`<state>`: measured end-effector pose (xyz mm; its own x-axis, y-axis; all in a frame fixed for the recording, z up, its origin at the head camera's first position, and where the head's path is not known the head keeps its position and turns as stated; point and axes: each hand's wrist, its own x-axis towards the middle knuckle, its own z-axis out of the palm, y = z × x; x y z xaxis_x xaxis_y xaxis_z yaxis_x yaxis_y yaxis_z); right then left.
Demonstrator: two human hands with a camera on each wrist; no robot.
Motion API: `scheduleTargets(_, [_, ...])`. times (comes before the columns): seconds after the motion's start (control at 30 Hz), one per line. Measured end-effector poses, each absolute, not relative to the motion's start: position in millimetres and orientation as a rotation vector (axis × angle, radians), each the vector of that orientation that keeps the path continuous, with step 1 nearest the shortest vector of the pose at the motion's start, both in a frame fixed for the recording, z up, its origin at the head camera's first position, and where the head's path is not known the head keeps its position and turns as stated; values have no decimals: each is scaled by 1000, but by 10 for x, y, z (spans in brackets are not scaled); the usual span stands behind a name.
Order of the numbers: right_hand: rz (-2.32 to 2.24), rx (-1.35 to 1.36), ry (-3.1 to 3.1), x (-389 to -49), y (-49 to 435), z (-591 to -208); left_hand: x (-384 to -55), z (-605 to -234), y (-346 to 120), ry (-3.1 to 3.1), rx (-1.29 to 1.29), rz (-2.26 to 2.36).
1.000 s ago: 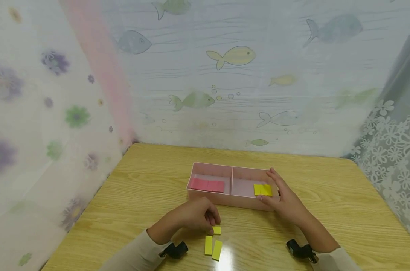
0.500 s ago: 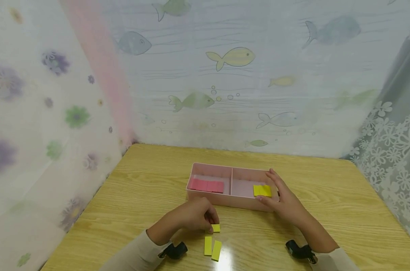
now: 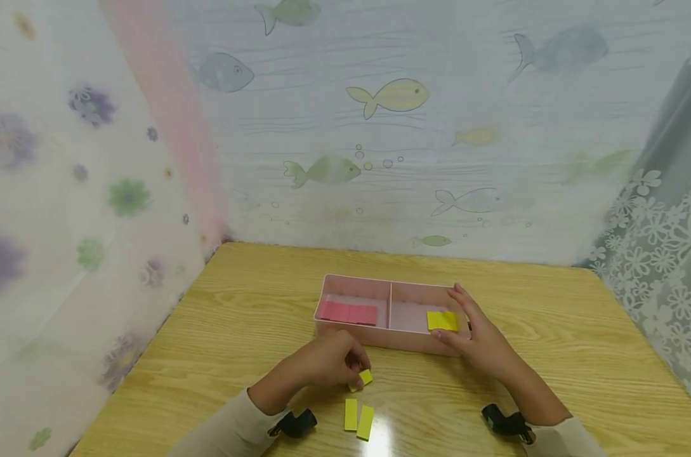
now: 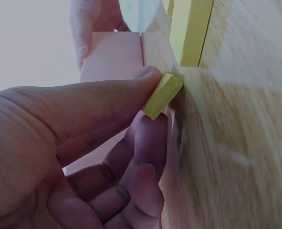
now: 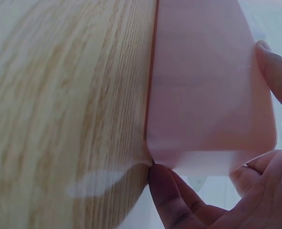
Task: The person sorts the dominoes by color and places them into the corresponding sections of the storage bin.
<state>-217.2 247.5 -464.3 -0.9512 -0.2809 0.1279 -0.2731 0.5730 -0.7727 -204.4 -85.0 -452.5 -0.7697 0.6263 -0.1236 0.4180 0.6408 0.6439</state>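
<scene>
Thumb and fingertips of my left hand point(image 3: 329, 360) pinch a small yellow block point(image 4: 163, 95), tilted, low over the table in front of the box. The left wrist view shows its end between thumb and fingers. My right hand point(image 3: 486, 343) grips the right end of a pink two-compartment box point(image 3: 402, 341), thumb at the front rim and fingers around the end. Yellow blocks point(image 3: 442, 321) lie side by side in the right compartment, and a row of pink blocks point(image 3: 348, 313) fills the front of the left one.
Two loose yellow blocks, one on the left point(image 3: 351, 414) and one on the right point(image 3: 365, 423), lie on the wooden table point(image 3: 254, 279) nearer me than the left hand. A fish-printed curtain point(image 3: 322, 209) hangs behind the table's far edge.
The yellow block in my left fingers has turned from level to tilted and risen slightly. My right hand and the box have stayed in place.
</scene>
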Motion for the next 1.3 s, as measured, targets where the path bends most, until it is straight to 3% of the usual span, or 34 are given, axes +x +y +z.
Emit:
scheduleTargets(0.53, [-1369,-500,2773,-2143,2487,-4610,-2051,-4470,-832,2565,851,1036])
scheduleTargets(1.3, [-1353,-512,2769,-2178,2496,-4592,-2095,-4063,-772,2631,774,1173])
